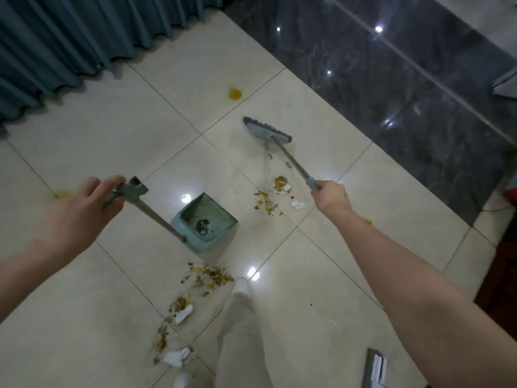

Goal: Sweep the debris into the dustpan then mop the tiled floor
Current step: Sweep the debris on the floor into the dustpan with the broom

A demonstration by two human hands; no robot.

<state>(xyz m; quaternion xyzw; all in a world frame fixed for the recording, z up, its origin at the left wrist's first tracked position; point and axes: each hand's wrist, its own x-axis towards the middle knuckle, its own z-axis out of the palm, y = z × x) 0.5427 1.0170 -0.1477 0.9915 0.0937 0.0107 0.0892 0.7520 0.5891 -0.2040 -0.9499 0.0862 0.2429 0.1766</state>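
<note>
1. On the pale glossy tiled floor (112, 135), near the middle of the view, a teal plastic box-shaped dustpan (205, 222) is standing with its open mouth facing up and far-right; a small dark clump is lying inside it by the comb teeth.
2. At the left, the left hand (81, 208) is holding the forked top of the dustpan's long grey handle (151, 211), its fingers curled round the grip.
3. At the right, the right hand (331, 196) is gripping the teal sleeve at the end of the grey broom pole (292, 161), fingers clamped tight round it.
4. Further off, the teal broom head with dark bristles (267, 130) is resting on the tiles, well apart from the dustpan.
5. Between the broom head and the right hand, a scatter of yellow and brown debris with white paper scraps (275, 193) is lying just right of the dustpan.
6. Nearer, a second trail of yellow-brown debris (208, 275) is running from below the dustpan down to a crumpled white paper (176, 357).
7. A beige trouser leg (240, 331) with a white shoe (240, 285) is standing beside that trail.
8. A round yellow stain (234, 93) is showing on the far tiles.
9. Teal pleated curtains (70, 37) are hanging far left; dark polished marble flooring (391, 79) is lying far right.
</note>
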